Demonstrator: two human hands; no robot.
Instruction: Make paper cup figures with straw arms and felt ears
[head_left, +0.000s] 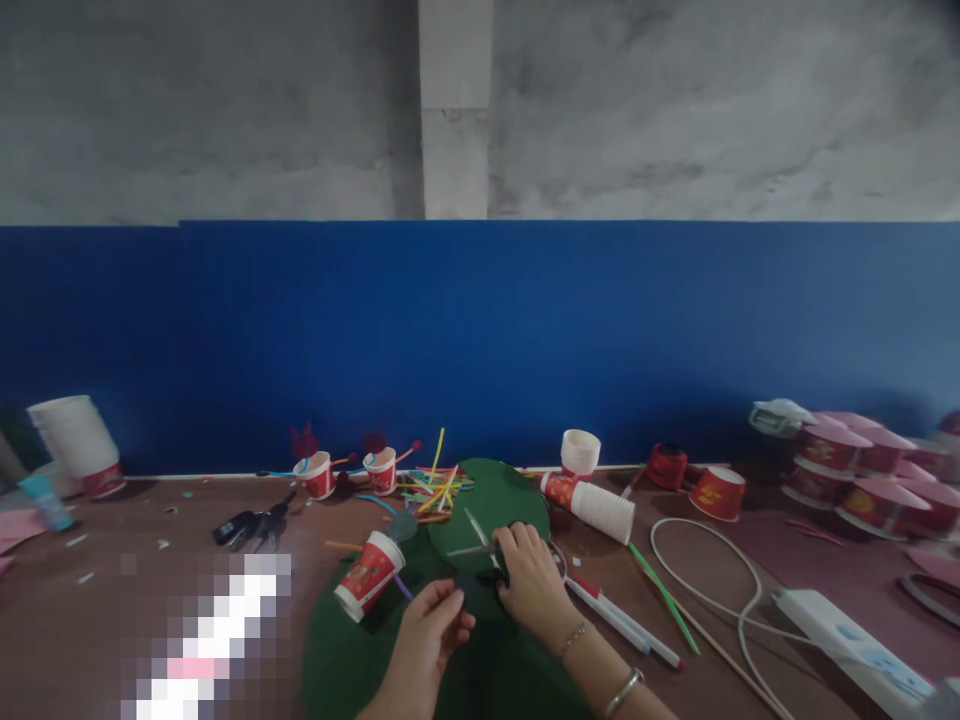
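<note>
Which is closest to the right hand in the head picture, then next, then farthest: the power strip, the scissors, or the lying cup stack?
1. Scissors: in the right hand.
2. Lying cup stack: beyond it, to the right.
3. Power strip: farther right, towards the bottom corner.

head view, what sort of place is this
Probably a craft workspace, perhaps a small workshop: printed paper cups and a pile of colourful strips lie about the brown table, and the right hand holds scissors.

Left fingers (448, 607) pinch together; right fingers (517, 545) curl.
</note>
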